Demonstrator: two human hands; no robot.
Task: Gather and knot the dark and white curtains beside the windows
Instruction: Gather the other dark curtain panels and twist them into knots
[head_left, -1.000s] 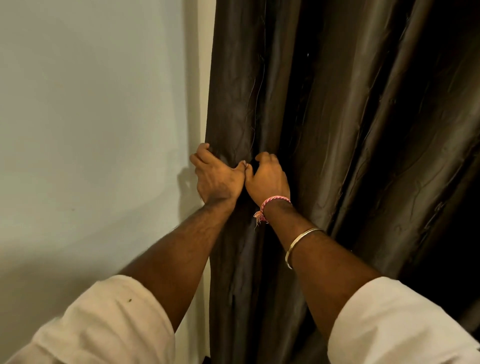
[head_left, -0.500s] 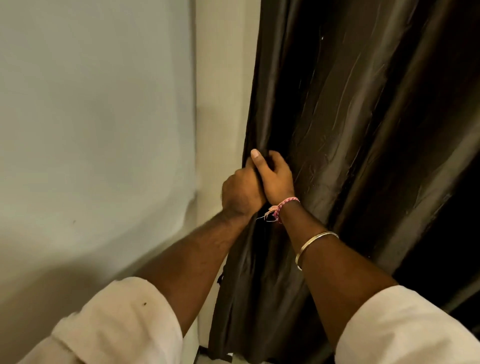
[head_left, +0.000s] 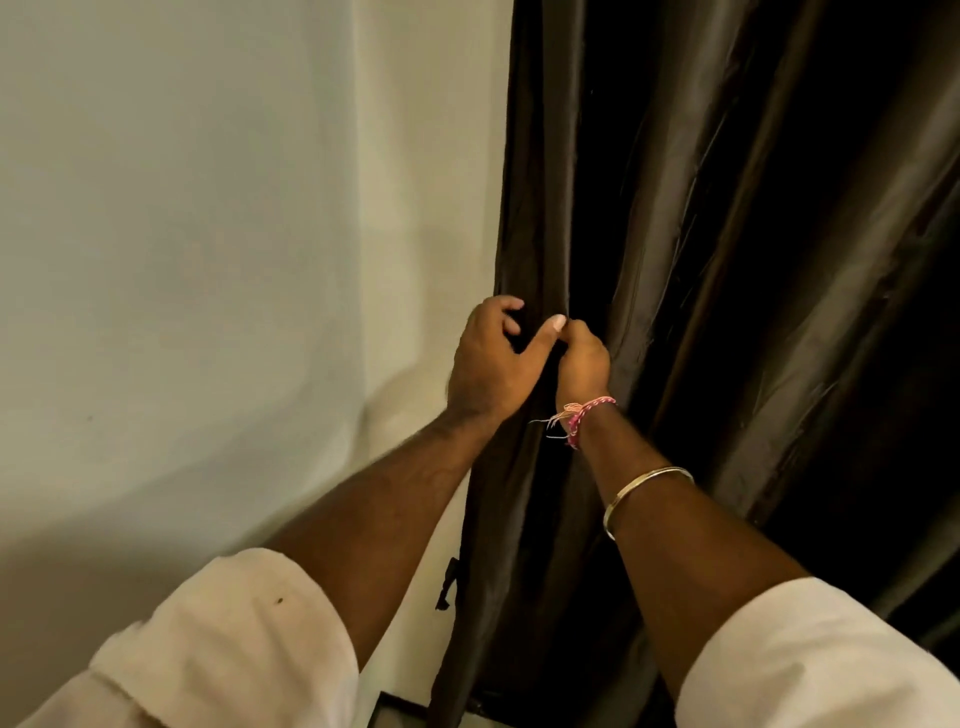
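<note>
- The dark curtain (head_left: 727, 260) hung in long glossy folds over the right side of the room, its left edge running down beside the pale wall (head_left: 182, 234).
- Both hands met at that left edge, about halfway down the visible length of cloth, and they touched each other there.
- The left hand (head_left: 488, 364) was half closed, its fingers curled round the curtain's edge and its thumb stretched across toward the other hand; I could not tell how much cloth lay inside the curl.
- The right hand (head_left: 584, 364) was closed in a fist on a fold of the dark curtain just beside the left thumb.
- A pink thread band (head_left: 584, 415) sat at the right wrist, frayed ends trailing, and a thin metal bangle (head_left: 641, 491) lay further up that forearm.
- Pale sleeves (head_left: 234, 649) were rolled up on both arms.
- Below the hands the cloth dropped in a narrow gathered column.
</note>
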